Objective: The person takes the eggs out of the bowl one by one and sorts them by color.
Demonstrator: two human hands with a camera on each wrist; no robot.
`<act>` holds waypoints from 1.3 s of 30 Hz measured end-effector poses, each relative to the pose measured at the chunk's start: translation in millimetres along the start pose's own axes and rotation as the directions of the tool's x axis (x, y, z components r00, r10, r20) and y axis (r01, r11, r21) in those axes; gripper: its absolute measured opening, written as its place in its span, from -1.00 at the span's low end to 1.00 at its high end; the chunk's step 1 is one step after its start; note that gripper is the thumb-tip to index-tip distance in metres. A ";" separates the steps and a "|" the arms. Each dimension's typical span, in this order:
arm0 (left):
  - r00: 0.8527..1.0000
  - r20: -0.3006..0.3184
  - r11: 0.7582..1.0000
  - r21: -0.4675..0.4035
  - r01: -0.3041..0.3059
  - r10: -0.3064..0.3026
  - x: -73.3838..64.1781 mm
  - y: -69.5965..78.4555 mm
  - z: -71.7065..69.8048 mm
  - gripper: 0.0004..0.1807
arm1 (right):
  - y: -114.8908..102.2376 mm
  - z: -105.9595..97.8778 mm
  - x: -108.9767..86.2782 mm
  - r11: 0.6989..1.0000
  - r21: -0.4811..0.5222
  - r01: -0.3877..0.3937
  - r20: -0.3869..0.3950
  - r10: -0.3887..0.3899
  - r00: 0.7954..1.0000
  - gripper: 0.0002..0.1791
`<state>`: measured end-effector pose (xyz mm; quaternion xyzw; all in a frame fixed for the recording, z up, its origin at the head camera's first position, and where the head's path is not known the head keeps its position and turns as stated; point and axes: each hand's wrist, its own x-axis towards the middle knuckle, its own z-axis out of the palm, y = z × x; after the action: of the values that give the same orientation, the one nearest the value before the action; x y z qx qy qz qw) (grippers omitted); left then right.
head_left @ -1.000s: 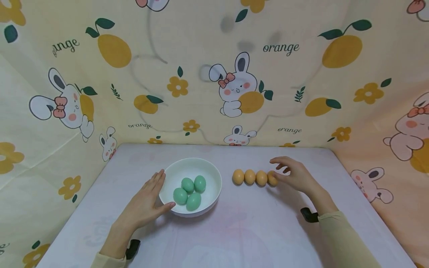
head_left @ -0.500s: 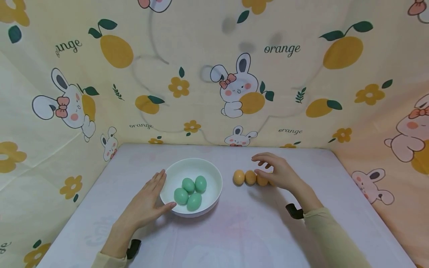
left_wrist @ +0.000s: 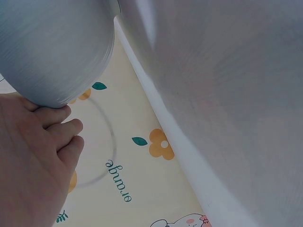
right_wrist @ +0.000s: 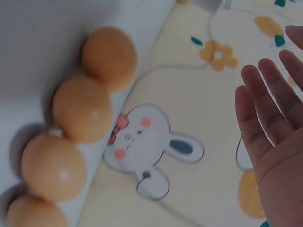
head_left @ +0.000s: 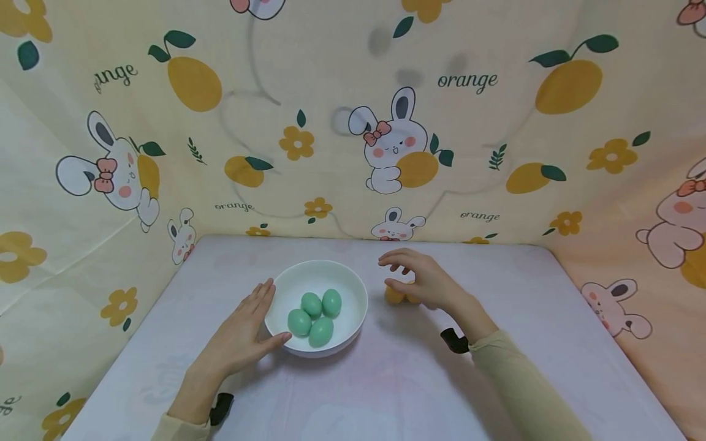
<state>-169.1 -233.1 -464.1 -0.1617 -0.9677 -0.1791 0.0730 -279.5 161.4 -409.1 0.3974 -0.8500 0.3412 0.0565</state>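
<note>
A white bowl (head_left: 353, 331) with several green eggs (head_left: 321, 331) inside stands left of centre on the table. My left hand (head_left: 234, 334) rests against its left side, fingers extended along the wall and thumb at the front rim. The bowl's outer wall (left_wrist: 57, 52) fills the upper left of the left wrist view, fingers beneath it. My right hand (head_left: 427, 282) hovers over a row of brown eggs (head_left: 394, 296), hiding most of them in the head view. Several of these eggs (right_wrist: 83, 109) line up in the right wrist view, apart from the loosely spread fingers (right_wrist: 265, 109).
The table (head_left: 353, 398) has a pale cover. A cloth printed with rabbits and oranges (head_left: 331, 122) hangs behind it and along both sides. A black band piece (head_left: 455, 340) sits at the right wrist, another (head_left: 222, 409) at the left.
My right hand has moved left along the row, from the rightmost brown egg to above the left ones. My left hand, the bowl and the green eggs stay in place.
</note>
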 end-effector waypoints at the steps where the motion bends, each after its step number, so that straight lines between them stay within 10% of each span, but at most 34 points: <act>1: 1.000 0.002 1.000 0.000 0.000 0.000 -0.1 0.0 -0.3 0.14 | -1.8 2.3 2.7 1.000 -0.003 0.006 0.007 -0.006 1.000 -0.59; 21: 1.000 0.004 1.000 0.004 -0.006 0.006 1.7 -0.8 1.1 0.15 | -29.8 59.4 44.8 0.981 0.017 0.191 0.150 -0.192 0.970 -0.62; 39: 1.000 0.000 1.000 -0.011 -0.017 0.017 -0.3 -3.4 0.0 0.15 | -51.5 112.8 73.5 0.987 -0.015 0.157 0.377 -0.140 0.915 -0.58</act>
<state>-170.0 -236.1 -465.2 -0.1704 -0.9653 -0.1837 0.0735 -272.8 20.9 -440.3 0.5173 -0.8198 0.2347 -0.0725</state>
